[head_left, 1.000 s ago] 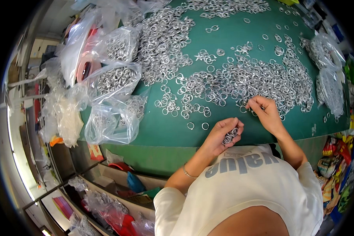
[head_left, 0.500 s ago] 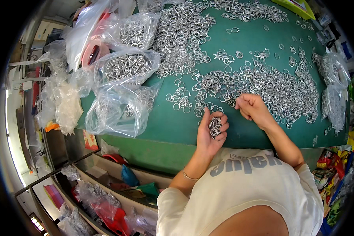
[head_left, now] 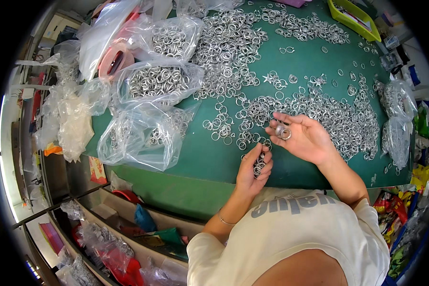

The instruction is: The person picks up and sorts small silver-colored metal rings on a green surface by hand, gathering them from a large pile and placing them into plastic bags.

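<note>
My left hand (head_left: 255, 168) is curled around a clutch of silver rings (head_left: 259, 167), near the front edge of the green table. Just right of it, my right hand (head_left: 302, 136) is turned palm up, with a few silver rings (head_left: 283, 132) resting at its fingers, which are partly bent. Past both hands lies a broad heap of loose silver rings (head_left: 338, 114), and a smaller scatter of rings (head_left: 219, 124) lies to the left of my hands.
Clear plastic bags holding rings (head_left: 159, 81) stand at the left, beside a roll of tape (head_left: 115, 62). A yellow-green basket (head_left: 355, 21) sits at the far right, bagged rings (head_left: 396, 133) at the right edge. Below the table (head_left: 200, 167) is an open drawer (head_left: 148, 219).
My right hand has turned from a downward pinch to palm up, now showing rings at its fingers. The left hand has closed more tightly over its rings. The view has shifted slightly.
</note>
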`<state>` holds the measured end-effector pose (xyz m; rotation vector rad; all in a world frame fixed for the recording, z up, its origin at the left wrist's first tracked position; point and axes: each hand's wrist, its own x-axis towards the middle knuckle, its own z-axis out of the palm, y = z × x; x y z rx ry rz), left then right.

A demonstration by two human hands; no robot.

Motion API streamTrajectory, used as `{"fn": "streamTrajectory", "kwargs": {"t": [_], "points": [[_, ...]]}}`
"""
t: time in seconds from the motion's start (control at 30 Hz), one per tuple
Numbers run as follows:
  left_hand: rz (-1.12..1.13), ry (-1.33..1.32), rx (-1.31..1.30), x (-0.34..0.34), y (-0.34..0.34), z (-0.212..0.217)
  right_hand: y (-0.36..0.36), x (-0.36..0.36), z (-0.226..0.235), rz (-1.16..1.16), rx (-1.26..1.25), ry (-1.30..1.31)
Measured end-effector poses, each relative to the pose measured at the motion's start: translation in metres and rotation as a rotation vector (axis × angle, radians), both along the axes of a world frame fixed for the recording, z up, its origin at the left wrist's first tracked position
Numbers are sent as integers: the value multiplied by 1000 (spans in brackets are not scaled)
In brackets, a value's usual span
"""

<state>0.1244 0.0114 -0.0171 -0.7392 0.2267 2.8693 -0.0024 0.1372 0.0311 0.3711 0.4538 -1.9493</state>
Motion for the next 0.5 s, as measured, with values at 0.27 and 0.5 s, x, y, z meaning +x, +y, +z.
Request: {"fn": "streamTrajectory", "kwargs": {"t": [0.27,0.5], "points": [[40,29,8,5,-10,-7,-19,2,15,36,101,95],[0,26,41,4,-13,-10,-13,-13,-17,152,201,24]]}}
